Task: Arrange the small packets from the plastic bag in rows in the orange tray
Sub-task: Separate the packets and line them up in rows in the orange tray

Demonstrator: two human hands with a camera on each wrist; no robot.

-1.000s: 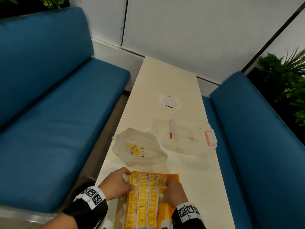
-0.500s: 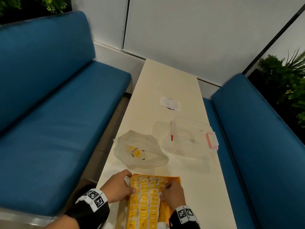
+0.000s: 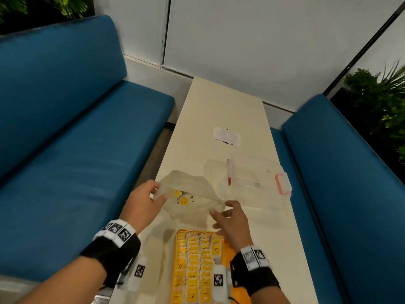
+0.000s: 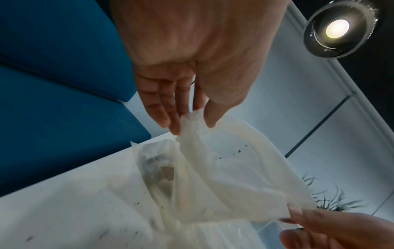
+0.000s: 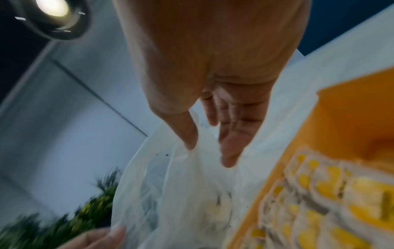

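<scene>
A translucent plastic bag is held up just above the table beyond the orange tray. My left hand pinches its left rim between thumb and fingers. My right hand pinches the right rim. A few yellow packets show through the bag. The tray holds several rows of yellow packets; its right strip is bare orange. My right wrist hides the tray's right edge.
A clear lidded box with pink latches and a red pen lies beyond the bag. A white paper scrap is farther back. Blue benches flank the narrow cream table; plants stand at the right.
Both hands left the packets in the tray, reached forward and took hold of the bag's rim, lifting and spreading it. The head view has tilted down.
</scene>
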